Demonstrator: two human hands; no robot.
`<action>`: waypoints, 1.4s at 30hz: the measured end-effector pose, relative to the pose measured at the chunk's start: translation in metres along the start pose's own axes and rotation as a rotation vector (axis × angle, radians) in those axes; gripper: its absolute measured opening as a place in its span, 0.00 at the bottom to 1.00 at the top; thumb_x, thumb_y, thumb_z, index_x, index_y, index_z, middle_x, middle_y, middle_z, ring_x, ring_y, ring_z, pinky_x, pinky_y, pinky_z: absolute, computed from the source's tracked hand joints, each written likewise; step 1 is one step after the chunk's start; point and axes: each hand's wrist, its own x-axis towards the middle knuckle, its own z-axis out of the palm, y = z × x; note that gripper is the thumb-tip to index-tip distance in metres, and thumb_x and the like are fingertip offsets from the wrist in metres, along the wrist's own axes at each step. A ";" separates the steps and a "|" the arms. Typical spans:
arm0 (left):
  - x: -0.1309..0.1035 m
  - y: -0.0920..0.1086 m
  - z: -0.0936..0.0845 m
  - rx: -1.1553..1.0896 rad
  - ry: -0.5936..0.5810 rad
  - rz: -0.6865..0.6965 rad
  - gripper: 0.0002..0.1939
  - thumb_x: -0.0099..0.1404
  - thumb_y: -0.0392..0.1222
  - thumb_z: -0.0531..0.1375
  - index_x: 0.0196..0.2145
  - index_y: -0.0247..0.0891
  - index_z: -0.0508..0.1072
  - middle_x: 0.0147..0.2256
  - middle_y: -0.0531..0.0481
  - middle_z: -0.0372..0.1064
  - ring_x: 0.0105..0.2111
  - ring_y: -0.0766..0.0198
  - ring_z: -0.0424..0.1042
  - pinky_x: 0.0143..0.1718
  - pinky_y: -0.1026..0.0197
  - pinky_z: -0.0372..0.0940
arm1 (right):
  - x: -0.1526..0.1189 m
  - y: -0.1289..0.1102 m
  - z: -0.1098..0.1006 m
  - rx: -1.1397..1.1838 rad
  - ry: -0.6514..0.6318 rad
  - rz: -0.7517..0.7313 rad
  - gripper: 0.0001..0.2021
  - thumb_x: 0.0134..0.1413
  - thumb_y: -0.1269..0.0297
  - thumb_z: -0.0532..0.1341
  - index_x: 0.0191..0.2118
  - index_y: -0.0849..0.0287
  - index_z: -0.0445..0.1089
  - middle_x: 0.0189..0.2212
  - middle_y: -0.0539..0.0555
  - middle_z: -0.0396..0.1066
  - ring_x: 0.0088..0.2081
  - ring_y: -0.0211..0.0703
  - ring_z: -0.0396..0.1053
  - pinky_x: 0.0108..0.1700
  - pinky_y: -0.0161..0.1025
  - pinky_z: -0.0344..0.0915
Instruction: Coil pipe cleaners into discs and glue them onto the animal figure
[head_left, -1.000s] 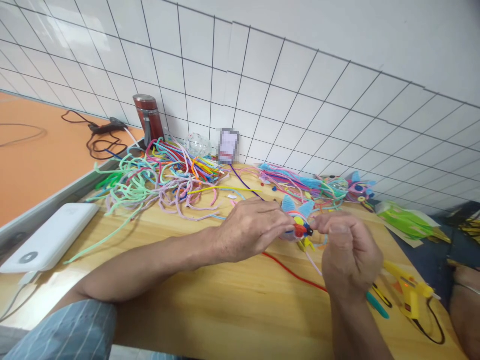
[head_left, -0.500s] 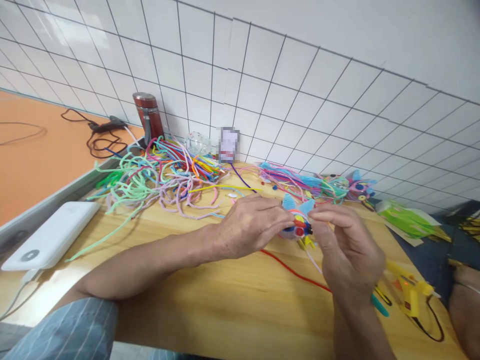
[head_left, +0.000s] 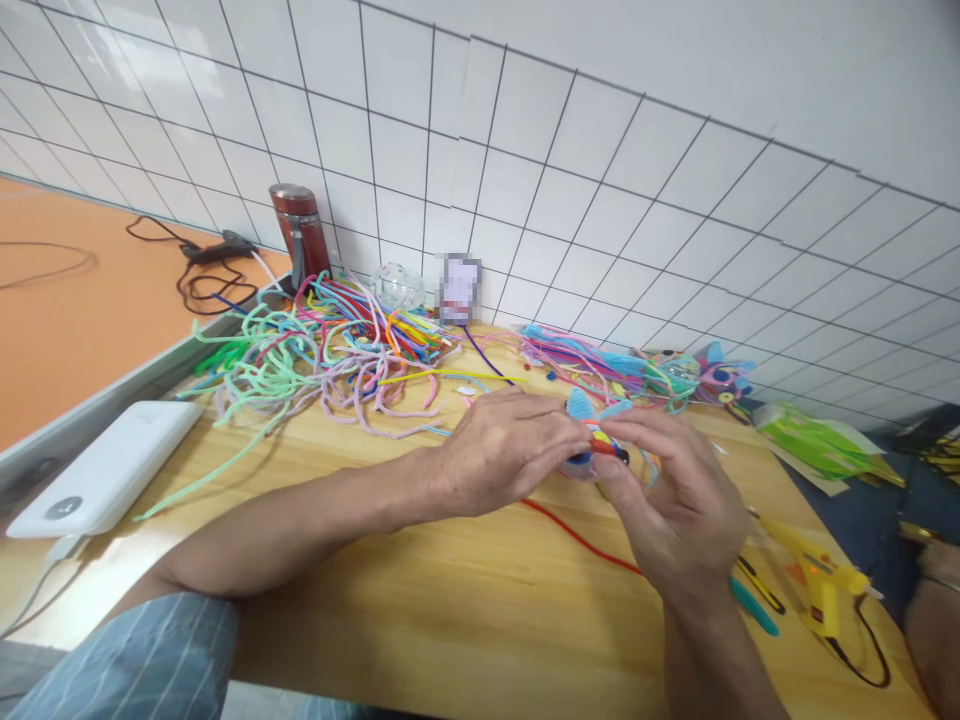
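Note:
Between my hands, low over the wooden table (head_left: 420, 600), is a small craft figure (head_left: 577, 468) with light-blue ear-like pieces (head_left: 580, 404) and red, yellow and dark-blue parts. My left hand (head_left: 502, 450) is closed on its left side, fingers pressed together. Thumb and fingers of my right hand (head_left: 679, 500) pinch at a small red piece (head_left: 602, 445) on the figure's front. Much of the figure is hidden by my fingers. Below them, a red pipe cleaner (head_left: 577, 538) lies on the wood and runs under my right wrist.
Piled pipe cleaners (head_left: 337, 350) fill the back left, near a thermos (head_left: 300, 235) and a phone (head_left: 460, 290). More pipe cleaners and a similar figure (head_left: 721, 375) lie at the back right. A power bank (head_left: 105, 465), a yellow glue gun (head_left: 825, 585) and a cutter (head_left: 761, 585) flank my arms.
My right hand has moved left and closer to the figure, its thumb and fingers now over the red piece. My left hand has stayed in place.

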 end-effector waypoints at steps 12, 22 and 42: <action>-0.001 0.000 0.002 0.028 0.002 0.005 0.10 0.77 0.38 0.57 0.40 0.35 0.78 0.35 0.47 0.81 0.35 0.66 0.80 0.40 0.64 0.70 | -0.005 0.000 0.007 0.105 0.018 0.099 0.11 0.59 0.74 0.67 0.45 0.52 0.75 0.43 0.53 0.79 0.46 0.48 0.77 0.51 0.49 0.73; 0.000 0.001 0.002 0.034 -0.003 0.009 0.11 0.78 0.38 0.57 0.39 0.36 0.77 0.35 0.48 0.81 0.35 0.67 0.79 0.40 0.64 0.69 | -0.002 -0.002 0.008 0.068 -0.015 0.012 0.13 0.58 0.76 0.67 0.46 0.51 0.74 0.43 0.53 0.78 0.45 0.47 0.76 0.48 0.49 0.73; -0.002 0.002 0.007 -0.088 -0.037 -0.093 0.11 0.77 0.39 0.58 0.39 0.36 0.79 0.34 0.47 0.81 0.35 0.66 0.79 0.40 0.64 0.68 | -0.007 0.000 0.010 0.244 -0.054 0.251 0.06 0.66 0.70 0.64 0.45 0.51 0.74 0.43 0.51 0.76 0.47 0.44 0.74 0.52 0.45 0.69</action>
